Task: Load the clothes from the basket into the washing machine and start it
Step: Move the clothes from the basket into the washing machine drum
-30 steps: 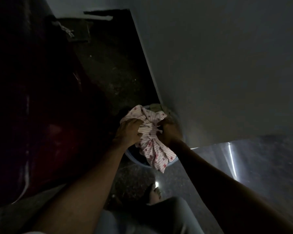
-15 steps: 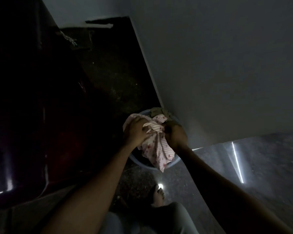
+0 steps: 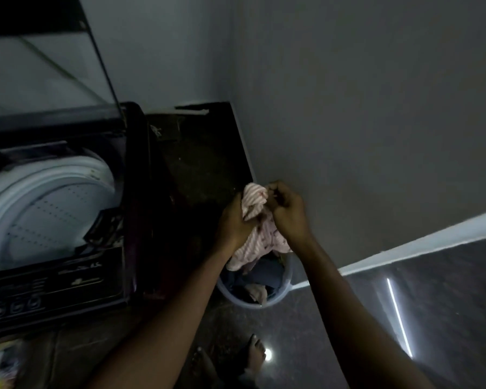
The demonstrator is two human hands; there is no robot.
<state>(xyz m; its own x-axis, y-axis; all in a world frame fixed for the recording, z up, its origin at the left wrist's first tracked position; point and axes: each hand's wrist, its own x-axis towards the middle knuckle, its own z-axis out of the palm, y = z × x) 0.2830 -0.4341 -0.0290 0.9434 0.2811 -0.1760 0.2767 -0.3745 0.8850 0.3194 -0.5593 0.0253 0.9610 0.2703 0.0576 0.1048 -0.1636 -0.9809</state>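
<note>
The top-loading washing machine [image 3: 68, 265] is seen at left, lid [image 3: 40, 68] raised. The clothes basket [image 3: 287, 287] is set on the floor [image 3: 306, 338] near it. Above it, a pink striped garment [image 3: 253, 203] is gripped by the left hand [image 3: 233, 224] and the right hand [image 3: 288, 213].

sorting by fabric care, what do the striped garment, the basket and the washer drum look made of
Striped garment: soft matte cloth, possibly cotton; it crumples and drapes. Basket: pale plastic, smooth moulded rim. Washer drum: perforated wall, metal or plastic, too dim to tell; its white top ring looks plastic.
</note>
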